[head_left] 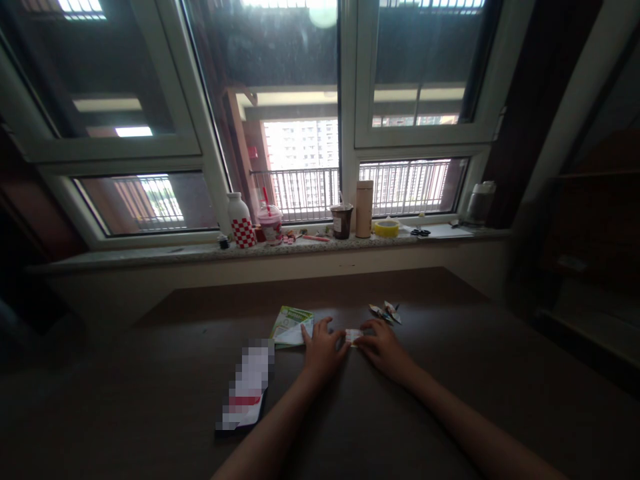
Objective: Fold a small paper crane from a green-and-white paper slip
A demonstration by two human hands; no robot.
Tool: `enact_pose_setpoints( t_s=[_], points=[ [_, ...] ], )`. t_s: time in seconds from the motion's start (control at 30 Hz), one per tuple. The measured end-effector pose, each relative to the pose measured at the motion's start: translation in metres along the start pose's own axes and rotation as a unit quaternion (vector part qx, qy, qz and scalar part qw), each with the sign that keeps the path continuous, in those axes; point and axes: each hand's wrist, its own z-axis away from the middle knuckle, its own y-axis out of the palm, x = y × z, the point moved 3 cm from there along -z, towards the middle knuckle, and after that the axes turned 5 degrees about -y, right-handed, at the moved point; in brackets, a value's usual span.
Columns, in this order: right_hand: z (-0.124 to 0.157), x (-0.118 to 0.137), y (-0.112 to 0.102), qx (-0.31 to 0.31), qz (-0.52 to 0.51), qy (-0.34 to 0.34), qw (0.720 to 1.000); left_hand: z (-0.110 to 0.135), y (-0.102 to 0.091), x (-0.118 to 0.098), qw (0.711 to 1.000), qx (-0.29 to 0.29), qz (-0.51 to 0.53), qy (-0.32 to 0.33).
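Observation:
A small white printed piece of paper (353, 336), apparently folded, lies at the tabletop between my two hands. The thumb and forefinger of my left hand (324, 348) hold its left edge, while the other fingers spread toward a green and white printed sheet (289, 321). My right hand (387, 350) pinches the right edge of the small paper, its fingers curled. Just beyond my right hand sits a pointed, folded paper shape (387, 312) with coloured print. Fingertip contact is partly hidden by the hands.
Left of my left forearm lies a dark-edged flat object (245, 390) with a blurred-out top. Beyond the brown table (200, 313), the windowsill holds a checkered bottle (242, 223), drink cups (342, 221), a tan flask (364, 210), yellow tape (387, 229) and scissors (420, 233).

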Motion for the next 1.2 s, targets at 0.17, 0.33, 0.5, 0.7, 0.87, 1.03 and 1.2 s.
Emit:
enact_pose_setpoints(
  t_s=[0.17,0.33,0.5,0.7,0.87,1.03,1.2],
  points=[
    [0.0,-0.004,0.002,0.007,-0.002,0.005,1.0,-0.001,0.0,0.0,1.0,0.009,0.003,-0.009],
    [-0.001,-0.002,0.0,0.006,-0.006,0.007,1.0,-0.001,-0.002,-0.001,1.0,0.009,0.009,0.001],
    [-0.002,-0.002,0.001,0.011,0.027,0.037,0.999,0.0,0.0,-0.001,1.0,0.008,-0.002,0.006],
    [-0.002,0.0,0.002,0.022,0.077,0.065,0.995,-0.001,0.0,-0.002,1.0,0.02,-0.016,0.003],
    [-0.003,0.003,0.002,0.027,0.097,0.066,0.993,-0.001,-0.001,-0.003,0.999,0.017,-0.034,0.01],
    [-0.006,0.007,-0.002,0.038,0.105,0.071,0.991,0.0,-0.005,-0.004,0.999,-0.004,-0.046,0.026],
    [-0.007,0.008,-0.005,0.02,0.105,0.065,0.992,0.001,-0.006,-0.005,0.998,-0.012,-0.05,0.023]
  ],
)
